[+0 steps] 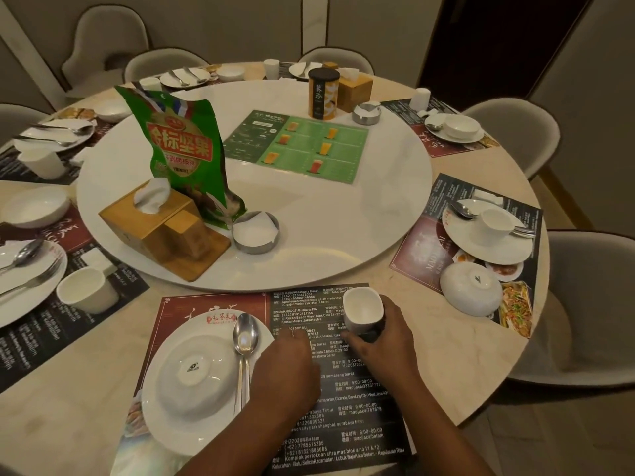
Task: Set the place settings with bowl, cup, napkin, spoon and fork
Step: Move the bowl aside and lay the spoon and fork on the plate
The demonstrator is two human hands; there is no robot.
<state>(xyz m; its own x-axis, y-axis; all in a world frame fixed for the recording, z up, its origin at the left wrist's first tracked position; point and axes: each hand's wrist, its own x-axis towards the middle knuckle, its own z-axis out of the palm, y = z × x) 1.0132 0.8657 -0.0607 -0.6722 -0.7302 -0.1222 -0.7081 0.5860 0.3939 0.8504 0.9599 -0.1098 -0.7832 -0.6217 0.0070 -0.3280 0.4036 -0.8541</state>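
Round pale tabletop (103,355) spreads out on all sides of both grips. White turntable (326,242) sits well ahead of them, its near rim just beyond the right-hand grip. Printed placemat (360,389), red and black, lies flat under both grips. On the turntable, ahead and left of the left-hand grip: tall green snack bag (178,149), upright, and against its front a wooden tissue box (161,231) with a tissue poking out the top. White plate (161,427) rests on the placemat's red half, its right rim reaching the left-hand grip. White bowl (196,376) sits upside down on that plate, left of the left-hand grip and apart from it. Left-hand grip (285,365): palm down, fingers lying forward and relaxed on the placemat, nothing seen held; its thumb side is at the plate rim, whether it touches the cutlery handle cannot be told. Right-hand grip (385,341): fingers and thumb curled round the lower part of a small white cup (362,310), upright, mouth open to the camera, at the placemat's far right corner; whether its base rests on the mat is hidden. Spoon (245,333) lies on the plate's right edge, bowl end away from the person, just left of the left-hand grip.
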